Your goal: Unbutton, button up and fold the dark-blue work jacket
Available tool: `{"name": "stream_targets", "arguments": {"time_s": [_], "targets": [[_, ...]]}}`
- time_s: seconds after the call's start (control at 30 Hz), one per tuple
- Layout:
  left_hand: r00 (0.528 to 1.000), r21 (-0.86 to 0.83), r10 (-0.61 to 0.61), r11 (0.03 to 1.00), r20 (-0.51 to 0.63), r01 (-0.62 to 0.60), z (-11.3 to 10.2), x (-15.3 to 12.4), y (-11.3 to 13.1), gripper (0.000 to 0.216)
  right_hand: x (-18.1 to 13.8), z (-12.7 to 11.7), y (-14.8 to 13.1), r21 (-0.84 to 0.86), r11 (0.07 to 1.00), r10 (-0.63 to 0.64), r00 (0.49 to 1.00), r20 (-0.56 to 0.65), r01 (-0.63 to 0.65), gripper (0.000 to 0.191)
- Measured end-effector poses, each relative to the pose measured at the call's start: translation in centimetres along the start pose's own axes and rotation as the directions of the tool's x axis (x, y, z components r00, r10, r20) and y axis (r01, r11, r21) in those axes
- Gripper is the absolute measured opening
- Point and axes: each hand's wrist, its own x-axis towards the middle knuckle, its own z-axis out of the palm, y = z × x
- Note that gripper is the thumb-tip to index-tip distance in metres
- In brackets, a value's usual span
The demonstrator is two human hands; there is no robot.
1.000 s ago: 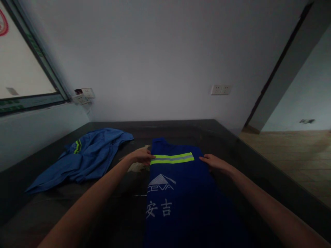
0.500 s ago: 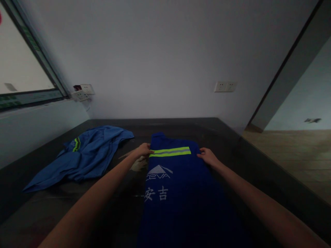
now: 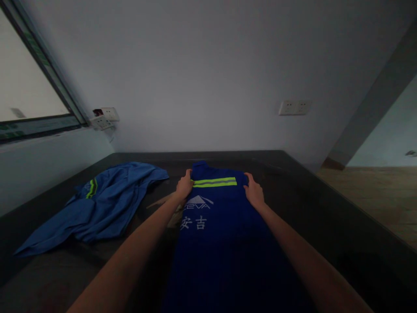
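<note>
A dark blue work jacket (image 3: 221,226) lies lengthwise on the black table, its collar end toward the wall. Across its upper part runs a yellow-green and grey reflective strip, with white lettering below. My left hand (image 3: 185,184) grips the jacket's left edge beside the strip, fingers closed on the fabric. At the opposite edge, near the shoulder, my right hand (image 3: 254,191) pinches the cloth between thumb and fingers. The lower part of the jacket is dark and runs out of view toward me.
A lighter blue garment (image 3: 107,204) with a reflective strip lies crumpled at the left of the table (image 3: 302,208). A wall with sockets (image 3: 295,108) stands behind the table. The window (image 3: 35,78) is at the left, and wooden floor (image 3: 368,191) shows beyond the right edge.
Both hands have shifted slightly farther toward the wall along the jacket's edges, and the jacket's top has moved a little the same way. The view has turned slightly.
</note>
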Motion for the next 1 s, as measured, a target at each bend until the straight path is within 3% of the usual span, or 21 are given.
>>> {"name": "stream_targets", "arguments": {"time_s": [0.27,0.43,0.57,0.73,1.0], "targets": [[0.984,0.172,0.157,0.975,-0.077,-0.142,0.4,1.1,-0.2,0.045,0.3,-0.1,-0.2,-0.097,0.987,-0.122,0.992,0.030,0.125,0.031],[0.961,0.181,0.269,0.950,-0.064,-0.254,2.0,5.0,2.0,0.048,-0.2,-1.3,-1.6,-0.248,0.931,-0.286,0.958,-0.037,0.268,0.033],[0.959,0.157,0.278,0.951,-0.059,-0.266,3.8,8.2,4.2,0.052,-1.3,-0.7,-1.5,-0.265,0.861,-0.427,0.900,0.086,0.434,0.045],[0.971,0.123,0.235,0.964,0.038,-0.237,6.3,10.0,4.2,0.056,-2.1,1.2,0.5,-0.215,0.883,-0.372,0.900,0.226,0.418,0.057],[0.975,0.134,0.175,0.972,0.135,-0.193,7.8,11.1,3.6,0.063,-1.9,1.8,1.1,-0.176,0.898,-0.358,0.901,0.244,0.404,0.059]]}}
